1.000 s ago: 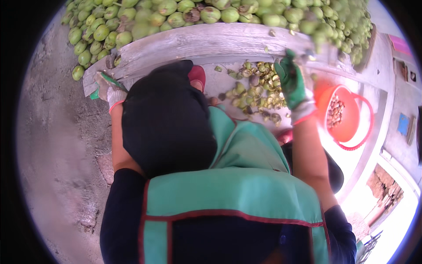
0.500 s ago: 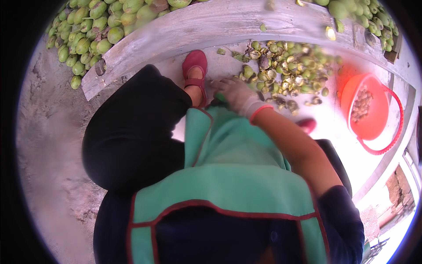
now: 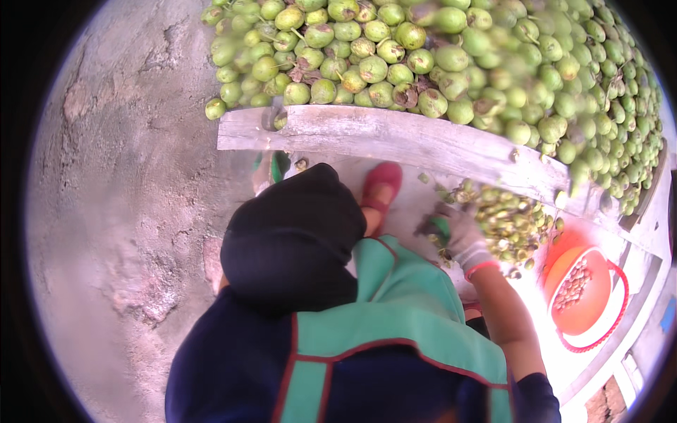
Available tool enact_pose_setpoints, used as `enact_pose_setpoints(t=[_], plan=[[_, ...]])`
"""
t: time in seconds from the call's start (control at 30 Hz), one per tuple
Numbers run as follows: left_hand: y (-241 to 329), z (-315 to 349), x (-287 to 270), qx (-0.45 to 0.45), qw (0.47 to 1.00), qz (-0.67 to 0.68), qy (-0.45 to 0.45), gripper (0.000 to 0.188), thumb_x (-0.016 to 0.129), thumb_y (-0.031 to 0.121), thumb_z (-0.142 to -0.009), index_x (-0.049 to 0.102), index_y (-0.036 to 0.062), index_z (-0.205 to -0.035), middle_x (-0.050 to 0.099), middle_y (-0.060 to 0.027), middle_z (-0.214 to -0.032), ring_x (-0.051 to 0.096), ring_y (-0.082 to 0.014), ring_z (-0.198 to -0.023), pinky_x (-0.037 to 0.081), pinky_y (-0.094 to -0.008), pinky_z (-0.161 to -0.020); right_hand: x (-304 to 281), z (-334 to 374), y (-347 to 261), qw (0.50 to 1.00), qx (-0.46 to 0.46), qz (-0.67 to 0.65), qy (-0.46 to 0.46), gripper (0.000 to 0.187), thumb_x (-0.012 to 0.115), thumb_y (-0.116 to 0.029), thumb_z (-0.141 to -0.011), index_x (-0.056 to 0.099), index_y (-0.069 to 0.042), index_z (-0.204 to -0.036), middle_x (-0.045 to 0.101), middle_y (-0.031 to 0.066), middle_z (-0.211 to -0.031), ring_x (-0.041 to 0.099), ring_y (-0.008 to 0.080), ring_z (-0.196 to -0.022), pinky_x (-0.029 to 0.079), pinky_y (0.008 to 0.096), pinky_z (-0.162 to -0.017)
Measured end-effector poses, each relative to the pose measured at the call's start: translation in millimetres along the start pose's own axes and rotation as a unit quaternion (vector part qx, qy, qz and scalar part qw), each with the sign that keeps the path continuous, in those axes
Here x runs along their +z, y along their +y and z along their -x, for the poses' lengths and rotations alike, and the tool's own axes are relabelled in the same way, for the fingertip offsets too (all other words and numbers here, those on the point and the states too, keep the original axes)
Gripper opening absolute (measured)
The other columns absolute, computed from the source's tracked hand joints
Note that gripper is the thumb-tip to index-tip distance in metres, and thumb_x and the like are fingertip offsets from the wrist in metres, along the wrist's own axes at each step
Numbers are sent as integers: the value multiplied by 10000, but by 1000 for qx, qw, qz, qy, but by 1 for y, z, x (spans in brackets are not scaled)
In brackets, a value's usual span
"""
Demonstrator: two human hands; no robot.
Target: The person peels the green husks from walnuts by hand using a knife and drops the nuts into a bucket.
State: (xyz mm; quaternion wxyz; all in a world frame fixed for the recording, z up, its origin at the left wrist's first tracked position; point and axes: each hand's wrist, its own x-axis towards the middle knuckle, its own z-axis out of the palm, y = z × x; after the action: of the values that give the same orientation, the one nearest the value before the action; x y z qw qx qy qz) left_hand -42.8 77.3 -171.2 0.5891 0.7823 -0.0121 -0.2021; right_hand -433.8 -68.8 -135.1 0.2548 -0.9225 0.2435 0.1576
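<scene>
My right hand (image 3: 460, 231), in a pale glove with a red-edged cuff, reaches low beside the split green husks (image 3: 504, 220). Green and dark patches show at its palm side. Its fingers are blurred, so whether it holds something cannot be made out. My left hand is mostly or wholly hidden behind my black-clad left knee (image 3: 289, 240). Past that knee, below the plank (image 3: 395, 132), a green patch (image 3: 279, 166) shows; it could be part of a glove, but I cannot tell.
A large heap of round green fruits (image 3: 374, 69) lies behind the plank. To the right stands an orange-red bucket (image 3: 596, 303) with small brownish nuts (image 3: 572, 285) inside and a red handle. Rough concrete (image 3: 127, 176) stretches to the left. My red shoe (image 3: 381, 187) stands before the plank.
The view has swung up and to the left, showing more of the fruit heap. My right hand has moved away from between my feet, rightward to the near-left edge of the husks.
</scene>
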Motion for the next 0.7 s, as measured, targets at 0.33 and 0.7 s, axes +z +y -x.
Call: enact_pose_setpoints(t=[0.33, 0.7], plan=[[118, -24, -35, 172, 948, 218, 157, 323, 649, 98, -874, 575, -24, -1163, 627, -136, -1045, 628, -201, -909, 557, -318, -834, -57, 233, 145, 780, 420, -176, 430, 373, 709, -126, -833, 638, -55, -1192, 664, 88, -1119, 644, 172, -927, 507, 271, -842], [224, -5, 97, 414, 845, -295, -167, 393, 503, 409, -913, 645, 148, -1169, 660, -195, -1078, 631, -375, -981, 506, -440, -885, -34, 197, 73, 746, 375, -222, 504, 477, 742, -144, -820, 558, 34, -1223, 545, 164, -1319, 553, 252, -1180, 438, 328, -1001]])
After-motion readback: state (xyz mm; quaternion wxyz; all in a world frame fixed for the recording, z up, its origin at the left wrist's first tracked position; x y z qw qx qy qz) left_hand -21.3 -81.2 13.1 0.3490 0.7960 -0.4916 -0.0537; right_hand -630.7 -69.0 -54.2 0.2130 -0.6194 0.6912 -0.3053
